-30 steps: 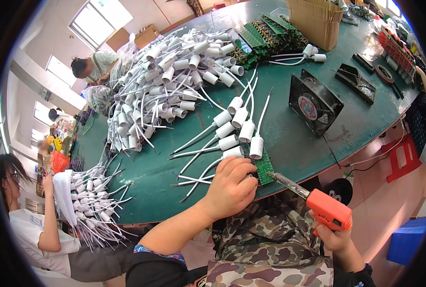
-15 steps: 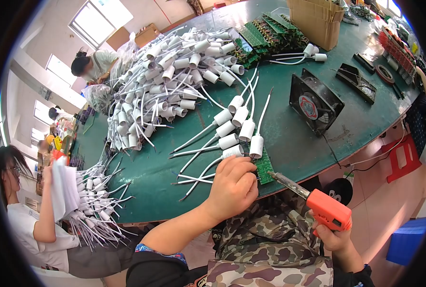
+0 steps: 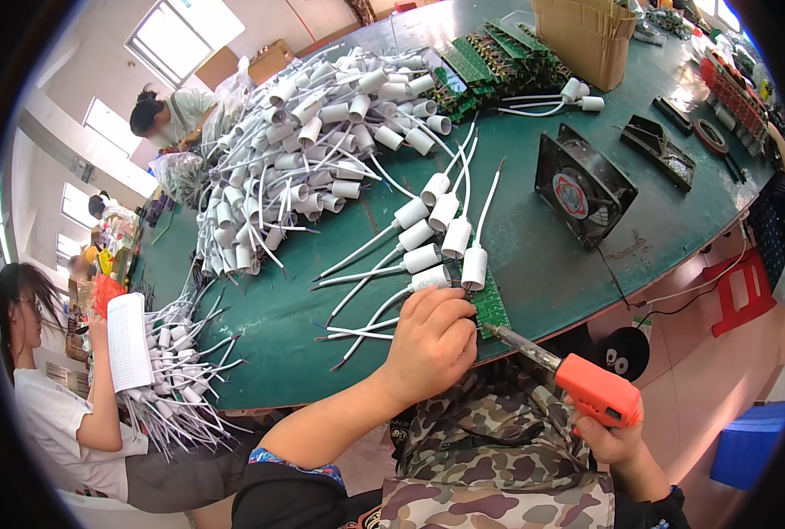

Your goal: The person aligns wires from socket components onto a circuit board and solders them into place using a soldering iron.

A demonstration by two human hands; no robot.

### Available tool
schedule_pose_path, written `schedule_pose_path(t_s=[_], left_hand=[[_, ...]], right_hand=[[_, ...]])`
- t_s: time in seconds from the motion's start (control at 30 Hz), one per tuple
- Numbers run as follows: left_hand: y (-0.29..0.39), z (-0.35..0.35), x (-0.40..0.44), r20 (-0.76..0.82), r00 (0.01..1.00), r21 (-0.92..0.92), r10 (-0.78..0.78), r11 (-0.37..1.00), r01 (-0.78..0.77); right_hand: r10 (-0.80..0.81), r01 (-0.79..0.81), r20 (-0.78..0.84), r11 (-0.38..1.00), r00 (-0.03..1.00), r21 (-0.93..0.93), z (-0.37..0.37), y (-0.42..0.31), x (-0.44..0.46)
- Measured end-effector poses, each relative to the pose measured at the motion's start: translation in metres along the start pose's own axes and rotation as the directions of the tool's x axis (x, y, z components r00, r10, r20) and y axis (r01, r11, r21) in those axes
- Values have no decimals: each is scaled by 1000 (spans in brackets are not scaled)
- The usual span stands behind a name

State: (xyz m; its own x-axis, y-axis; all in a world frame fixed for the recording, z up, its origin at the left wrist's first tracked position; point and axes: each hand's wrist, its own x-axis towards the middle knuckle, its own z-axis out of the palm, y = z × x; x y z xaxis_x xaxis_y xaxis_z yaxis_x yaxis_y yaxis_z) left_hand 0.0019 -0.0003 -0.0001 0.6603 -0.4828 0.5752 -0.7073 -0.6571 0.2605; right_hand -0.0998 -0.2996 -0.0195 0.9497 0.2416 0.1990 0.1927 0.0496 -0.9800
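Note:
My right hand (image 3: 611, 434) grips the orange handle of a soldering iron (image 3: 597, 388). Its tip meets the lower part of a green circuit board (image 3: 491, 309) at the table's near edge. Curled at the board's left side is my left hand (image 3: 432, 339), fingers closed; what they pinch is hidden. Just above its knuckles lies a white cylindrical lamp holder (image 3: 430, 277) with wires trailing left. Several more such holders line the board, and one lamp holder (image 3: 474, 268) rests over its top end with a wire pointing up.
A large heap of wired white holders (image 3: 304, 150) covers the table's (image 3: 366, 273) far left. A black fan (image 3: 584, 187) stands right of the board; stacked circuit boards (image 3: 498, 66) and a cardboard box (image 3: 584, 40) lie behind. A person (image 3: 66, 397) at left holds paper sheets (image 3: 129, 342).
The iron's tip and my right hand have shifted slightly left and down along the board. My left hand stays nearly still. The person at left has lowered and turned the paper sheets.

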Motion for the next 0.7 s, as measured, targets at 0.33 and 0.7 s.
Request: schedule_pose_path(t_s=[0.33, 0.7], left_hand=[[-1, -1, 0, 6, 1000, -2, 12, 1000, -12], [-1, 0, 0, 12, 1000, 5, 12, 1000, -12]], right_hand=[[-46, 47, 34, 998, 998, -34, -1, 8, -2], [-37, 39, 30, 996, 999, -79, 0, -1, 1]])
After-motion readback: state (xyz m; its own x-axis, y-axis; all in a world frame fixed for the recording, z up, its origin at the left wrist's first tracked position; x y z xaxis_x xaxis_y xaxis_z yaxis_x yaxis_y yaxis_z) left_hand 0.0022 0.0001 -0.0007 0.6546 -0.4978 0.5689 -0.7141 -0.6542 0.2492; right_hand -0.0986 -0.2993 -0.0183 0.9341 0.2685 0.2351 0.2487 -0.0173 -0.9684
